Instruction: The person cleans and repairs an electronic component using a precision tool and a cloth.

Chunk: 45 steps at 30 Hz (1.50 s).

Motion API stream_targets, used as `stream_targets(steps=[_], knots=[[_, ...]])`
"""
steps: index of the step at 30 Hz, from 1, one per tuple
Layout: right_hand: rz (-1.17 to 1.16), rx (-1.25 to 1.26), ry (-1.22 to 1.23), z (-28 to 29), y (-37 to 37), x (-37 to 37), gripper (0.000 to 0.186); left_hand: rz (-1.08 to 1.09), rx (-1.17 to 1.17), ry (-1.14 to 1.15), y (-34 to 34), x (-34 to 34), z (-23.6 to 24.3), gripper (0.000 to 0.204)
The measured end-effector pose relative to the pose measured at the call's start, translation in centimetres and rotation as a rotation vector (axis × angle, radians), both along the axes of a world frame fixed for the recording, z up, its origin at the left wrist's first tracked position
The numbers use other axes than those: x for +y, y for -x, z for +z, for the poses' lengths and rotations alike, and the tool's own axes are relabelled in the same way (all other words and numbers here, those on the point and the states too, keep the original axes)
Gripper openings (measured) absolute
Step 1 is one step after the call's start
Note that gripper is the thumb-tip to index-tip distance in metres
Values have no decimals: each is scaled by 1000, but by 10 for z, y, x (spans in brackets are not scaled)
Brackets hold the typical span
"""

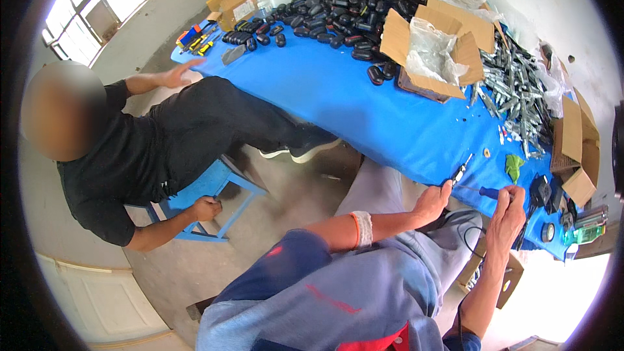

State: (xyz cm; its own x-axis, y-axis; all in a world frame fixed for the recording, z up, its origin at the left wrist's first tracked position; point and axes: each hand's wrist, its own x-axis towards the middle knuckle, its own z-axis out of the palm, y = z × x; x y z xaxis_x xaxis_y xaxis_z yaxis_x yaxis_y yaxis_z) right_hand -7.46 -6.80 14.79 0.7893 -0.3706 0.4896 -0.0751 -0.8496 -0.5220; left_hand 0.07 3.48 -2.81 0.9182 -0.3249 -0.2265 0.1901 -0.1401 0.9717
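Note:
My left hand (431, 204) is closed around a slim black and silver piece (460, 173) with a thin tip pointing up and away. What the piece is, I cannot make out. My right hand (508, 216) grips a screwdriver (488, 192) by its blue handle. Its thin shaft points left, toward the piece in my left hand; whether the tip touches it is too small to tell. Both hands are over the near edge of the blue-covered table (312, 84). A green crumpled scrap (514, 168) and a small tan ring (486, 153) lie just beyond them.
A heap of black rounded casings (344, 10) covers the far table. Opened cardboard boxes (448, 84) stand beside a pile of silver slim parts (520, 97). A tape roll (548, 232) lies at right. To the left, another person (130, 136) sits on a blue stool (208, 188).

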Motion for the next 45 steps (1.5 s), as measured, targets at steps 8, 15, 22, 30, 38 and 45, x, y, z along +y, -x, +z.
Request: stream_targets(steps=[8,15,22,30,38,45], knots=[[31,-56,-35,2,2,-2,19,10,-7,77,3,-1,3,67],[30,-44,-93,-3,6,-5,24,-42,-37,5,1,2,0,68],[-50,8,-43,0,4,4,23,-32,-30,-10,1,1,-1,69],[44,-12,-48,-1,-1,-6,25,-8,-41,8,1,-4,-9,70],[73,-82,45,-4,4,-4,25,-56,-13,-20,1,3,5,69],[38,-85,-170,-13,3,-5,30,-36,35,-40,3,3,6,67]])
